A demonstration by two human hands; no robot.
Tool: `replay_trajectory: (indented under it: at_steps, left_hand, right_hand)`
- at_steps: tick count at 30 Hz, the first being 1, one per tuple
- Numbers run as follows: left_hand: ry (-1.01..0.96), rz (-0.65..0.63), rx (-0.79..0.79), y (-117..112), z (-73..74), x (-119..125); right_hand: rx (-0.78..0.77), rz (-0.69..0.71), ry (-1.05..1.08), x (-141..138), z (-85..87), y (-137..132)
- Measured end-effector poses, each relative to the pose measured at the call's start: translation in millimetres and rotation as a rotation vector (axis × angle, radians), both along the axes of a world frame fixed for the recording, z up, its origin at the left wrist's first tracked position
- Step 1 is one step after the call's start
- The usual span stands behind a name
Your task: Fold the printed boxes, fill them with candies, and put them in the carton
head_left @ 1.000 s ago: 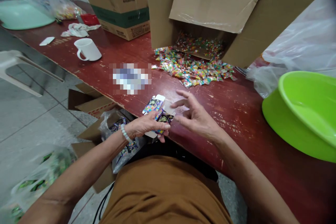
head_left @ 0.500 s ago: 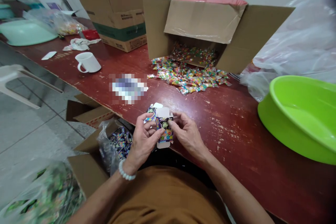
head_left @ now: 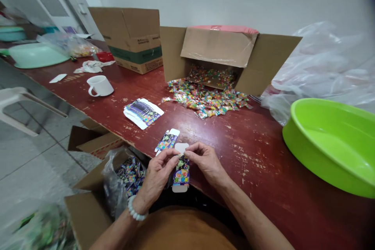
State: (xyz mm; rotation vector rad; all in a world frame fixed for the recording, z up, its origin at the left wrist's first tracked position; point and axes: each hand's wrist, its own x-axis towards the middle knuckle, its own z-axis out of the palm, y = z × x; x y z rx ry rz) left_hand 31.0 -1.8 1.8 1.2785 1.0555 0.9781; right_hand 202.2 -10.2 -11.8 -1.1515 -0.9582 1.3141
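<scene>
Scuffed dark-red wooden table [head_left: 263,164], chunky lime-green plastic tub [head_left: 322,160] on it, and at the near edge the person's bare left hand [head_left: 158,172] and bare right hand [head_left: 206,162] both pinching a small multicoloured printed cardboard box [head_left: 181,174] up top.

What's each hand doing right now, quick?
Left hand: closed, holding the small printed box near its top.
Right hand: closed, holding the same box's top, opposite side.

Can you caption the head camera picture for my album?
Left hand and right hand pinch the top of a printed carton, colourful packets heaped beyond.
</scene>
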Motion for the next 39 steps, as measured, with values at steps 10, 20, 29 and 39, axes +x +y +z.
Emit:
replay_trajectory:
  at_steps: [10,20,29,39]
  left_hand:
    - [-0.276,-0.057,-0.312,2.1,9.5,4.3]
    - [-0.305,-0.106,-0.554,5.7,2.6,14.5]
    - [-0.235,-0.097,-0.436,6.0,2.7,13.3]
    - [-0.289,-0.060,-0.460,6.7,2.4,12.9]
  right_hand:
    - [0.277,0.009,-0.266,2.4,-3.7,3.0]
    - [0.086,0.168,-0.187,-1.1,14.9,8.7]
    - [-0.031,0.089,-0.014,-10.7,17.6,14.3]
    - [-0.034,0.064,-0.043,-16.8,19.0,15.2]
